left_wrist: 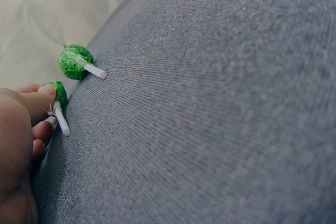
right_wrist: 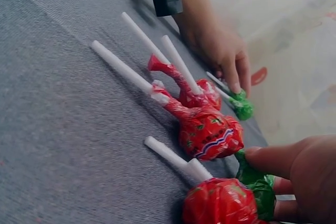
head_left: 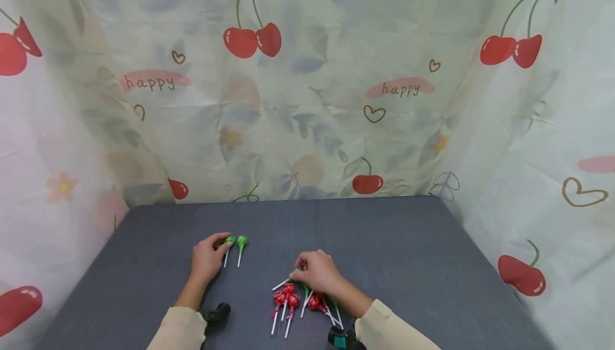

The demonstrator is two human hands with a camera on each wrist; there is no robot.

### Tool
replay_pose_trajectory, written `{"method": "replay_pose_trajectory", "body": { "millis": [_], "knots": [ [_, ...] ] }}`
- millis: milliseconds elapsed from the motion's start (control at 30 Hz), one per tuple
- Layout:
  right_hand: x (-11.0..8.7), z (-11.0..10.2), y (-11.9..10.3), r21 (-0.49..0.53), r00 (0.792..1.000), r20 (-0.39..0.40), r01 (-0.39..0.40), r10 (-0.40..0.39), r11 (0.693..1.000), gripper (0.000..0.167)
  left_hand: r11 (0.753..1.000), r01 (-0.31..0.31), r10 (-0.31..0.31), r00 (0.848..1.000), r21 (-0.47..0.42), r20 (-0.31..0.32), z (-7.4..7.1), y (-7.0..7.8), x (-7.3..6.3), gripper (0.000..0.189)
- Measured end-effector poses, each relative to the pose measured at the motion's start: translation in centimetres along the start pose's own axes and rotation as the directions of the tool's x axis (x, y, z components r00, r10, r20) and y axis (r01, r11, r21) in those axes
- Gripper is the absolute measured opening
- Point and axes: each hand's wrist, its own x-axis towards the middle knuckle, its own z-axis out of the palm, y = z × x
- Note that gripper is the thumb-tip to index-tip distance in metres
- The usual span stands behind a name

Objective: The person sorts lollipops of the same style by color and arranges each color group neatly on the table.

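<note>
My left hand is at the left of the table, with thumb and fingers pinching the green-wrapped head of a lollipop. Its white stick points down toward me. Just right of it lies a second green lollipop, untouched. Near the middle, my right hand pinches a green lollipop, whose stick sticks out to the left. Below that hand are several red lollipops. In the right wrist view, a red lollipop lies close by the fingers, and the right hand partly covers the green wrapper.
A dark grey cloth covers the table. Further green lollipops lie among the red ones, partly under my right hand and wrist. A printed curtain stands behind the table and along both sides.
</note>
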Motion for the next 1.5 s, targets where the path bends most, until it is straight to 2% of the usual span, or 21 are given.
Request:
{"method": "replay_pose_trajectory", "body": {
  "millis": [433,800,933,1133,1500],
  "knots": [
    [2.2,-1.0,-0.5,0.105,1.0,0.031,-0.004,0.0,0.994,0.016,1.0,0.004,-0.004,1.0,0.005,-0.012,0.2,-0.4,0.3,0.027],
    [4.7,-1.3,-1.4,0.184,0.999,-0.036,0.039,-0.033,0.982,0.018,1.0,-0.008,0.008,1.0,-0.002,-0.017,0.2,-0.4,0.2,0.027],
    [5.6,-1.0,-1.7,0.252,0.997,-0.06,0.059,-0.045,0.966,0.019,1.0,-0.012,0.012,1.0,-0.005,-0.02,0.1,-0.3,0.1,0.027],
    [6.9,-0.2,-2.2,0.329,0.997,-0.079,0.048,-0.023,0.943,0.022,1.0,-0.009,0.009,1.0,-0.009,-0.02,0.1,-0.3,0.0,0.027],
    [9.0,2.0,-2.9,0.391,0.99,-0.139,0.042,0.014,0.919,0.023,1.0,0.0,0.0,1.0,-0.009,-0.011,0.0,-0.2,0.1,0.026]
  ]
}}
